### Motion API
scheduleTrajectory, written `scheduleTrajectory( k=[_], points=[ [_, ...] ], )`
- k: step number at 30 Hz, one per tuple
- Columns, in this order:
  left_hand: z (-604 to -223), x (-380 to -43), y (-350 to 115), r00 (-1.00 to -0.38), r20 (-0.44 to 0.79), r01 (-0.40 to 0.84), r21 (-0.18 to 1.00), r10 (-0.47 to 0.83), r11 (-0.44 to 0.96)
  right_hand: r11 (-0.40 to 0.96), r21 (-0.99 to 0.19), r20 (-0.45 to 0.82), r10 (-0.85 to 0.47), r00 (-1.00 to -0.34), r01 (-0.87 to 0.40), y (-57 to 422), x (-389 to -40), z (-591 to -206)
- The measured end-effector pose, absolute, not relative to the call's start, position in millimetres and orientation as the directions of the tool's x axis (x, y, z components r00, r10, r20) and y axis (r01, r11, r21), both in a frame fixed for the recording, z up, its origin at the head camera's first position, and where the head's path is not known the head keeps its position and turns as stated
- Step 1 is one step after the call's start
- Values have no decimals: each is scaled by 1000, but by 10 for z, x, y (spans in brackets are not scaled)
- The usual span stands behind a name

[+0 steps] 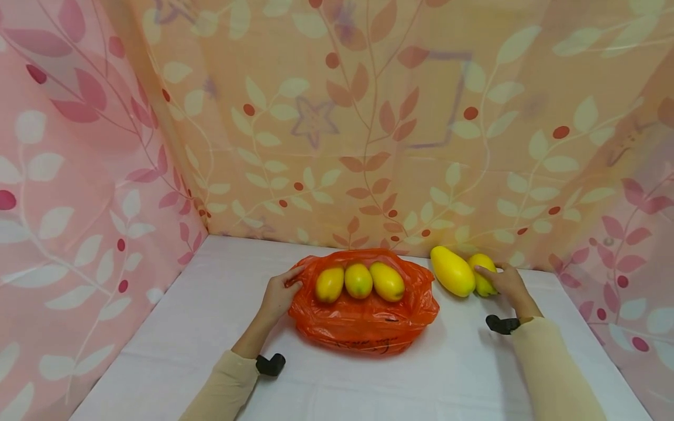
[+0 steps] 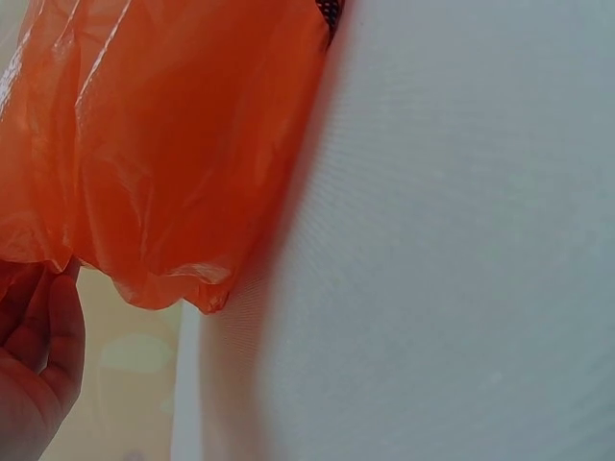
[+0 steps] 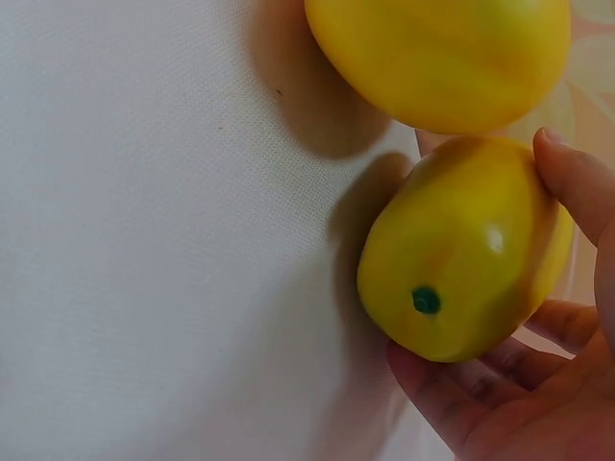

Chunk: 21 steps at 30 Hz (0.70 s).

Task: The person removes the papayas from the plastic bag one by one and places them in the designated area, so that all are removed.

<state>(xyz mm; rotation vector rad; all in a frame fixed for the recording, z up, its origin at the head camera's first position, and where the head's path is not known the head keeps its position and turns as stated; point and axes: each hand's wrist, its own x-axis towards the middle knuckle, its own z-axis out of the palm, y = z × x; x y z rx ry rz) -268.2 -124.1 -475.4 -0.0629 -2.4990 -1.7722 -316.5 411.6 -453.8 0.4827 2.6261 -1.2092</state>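
Note:
An orange-red plastic bag point(image 1: 342, 330) lies on the white table with its mouth spread wide. Three yellow mangoes point(image 1: 358, 280) sit side by side inside that mouth. At the bag's left edge, my left hand point(image 1: 278, 294) pinches the plastic between thumb and fingers. My right hand point(image 1: 509, 286) is over at the right, its thumb and fingers curved round a smaller yellow mango point(image 3: 461, 250) with a dark green stem nub. Beside that mango lies a larger, longer yellow fruit point(image 1: 453, 272), its lower end close to the held one.
The white tabletop point(image 1: 337, 389) stretches in front of the bag and to both sides. A leaf-patterned curtain point(image 1: 368, 117) stands right behind the fruit, with pink patterned cloth point(image 1: 79, 234) along the left side. Black wrist mounts point(image 1: 270, 365) sit at both cuffs.

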Motion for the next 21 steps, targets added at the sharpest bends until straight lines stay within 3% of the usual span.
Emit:
scheduleTrajectory(
  k=[21],
  points=[
    [-4735, -2661, -1267, -994, 112, 100, 936, -16, 337, 656, -698, -244, 161, -956, 288, 4179, -3038, -4395]
  ],
)
